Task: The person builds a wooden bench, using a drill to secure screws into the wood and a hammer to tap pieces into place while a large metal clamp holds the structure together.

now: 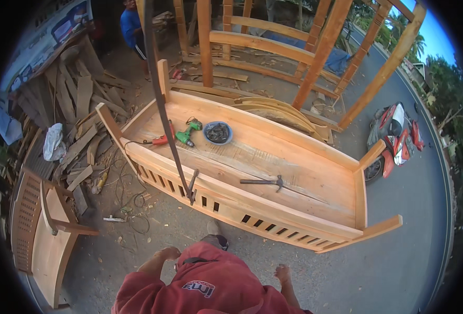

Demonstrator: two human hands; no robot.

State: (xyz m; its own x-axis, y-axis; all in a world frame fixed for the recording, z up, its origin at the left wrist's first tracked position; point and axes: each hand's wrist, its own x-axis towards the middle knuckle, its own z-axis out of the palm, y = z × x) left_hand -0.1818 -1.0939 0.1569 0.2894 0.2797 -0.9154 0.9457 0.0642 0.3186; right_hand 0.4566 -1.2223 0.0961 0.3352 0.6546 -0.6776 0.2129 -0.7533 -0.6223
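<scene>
In front of me lies a long wooden bench frame [289, 153], its slatted side facing me. My left hand [169, 253] hangs beside my red shirt, apart from the bench; its fingers are too small to make out. On the other side, my right hand [282, 272] is loosely curled with nothing visible in it. A hammer [265, 181] rests on the bench's inner panel. Farther left on the panel are a green drill [188, 132], a red power tool [163, 139] and a blue bowl [218, 133] of small dark pieces. Another hammer-like tool [193, 183] sits at the near rail.
A dark strap-like strip [163, 118] crosses the view over the bench. Scrap wood [85, 99] heaps at left, above a slatted wooden chair [51, 230]. Cords [132, 201] trail on the ground. Tall wooden frame [263, 39] stands behind; a red motorcycle [396, 136] and road lie right. A person [132, 29] stands far left.
</scene>
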